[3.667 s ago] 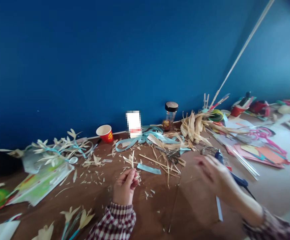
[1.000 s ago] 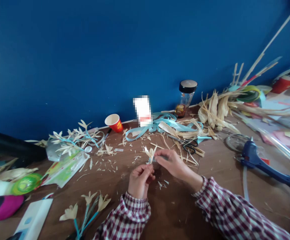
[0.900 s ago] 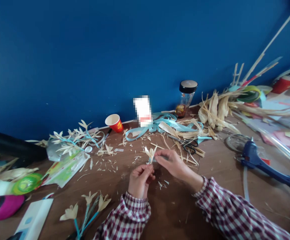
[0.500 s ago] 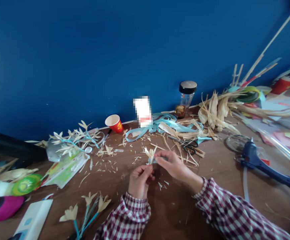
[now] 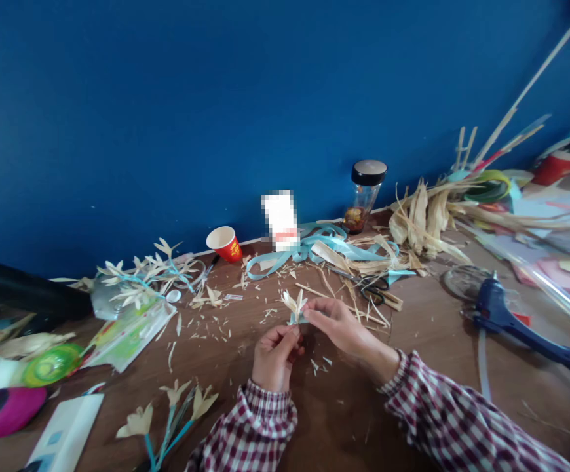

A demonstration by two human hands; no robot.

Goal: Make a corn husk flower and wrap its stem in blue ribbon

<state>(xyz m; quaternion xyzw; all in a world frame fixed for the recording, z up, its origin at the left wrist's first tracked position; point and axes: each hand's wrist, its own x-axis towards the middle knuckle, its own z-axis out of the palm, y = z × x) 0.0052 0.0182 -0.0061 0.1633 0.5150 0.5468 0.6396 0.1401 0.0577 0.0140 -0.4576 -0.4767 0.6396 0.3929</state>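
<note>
A small cream flower of dried husk [image 5: 293,303] stands upright between my hands, with light blue tape around its base. My left hand [image 5: 276,353] pinches it from below; the stem inside the fingers is hidden. The thumb and forefinger of my right hand [image 5: 333,322] close on the light blue tape [image 5: 303,317] at the flower's right side. Cream scraps [image 5: 320,364] lie on the table just below my right hand. At the lower left, several finished-looking husk flowers [image 5: 140,419] rise on light blue stems.
Blue ribbon [image 5: 329,246], scissors [image 5: 374,288] and dried husks [image 5: 420,219] lie behind my hands. A red paper cup [image 5: 228,248] and a lidded glass jar [image 5: 363,196] stand near the wall. On the right rests a blue glue gun [image 5: 506,314]; left is a husk-flower spray [image 5: 140,278].
The flower has turned slightly in my fingers, its petals tilting a little to the left. Both hands stay almost in the same place.
</note>
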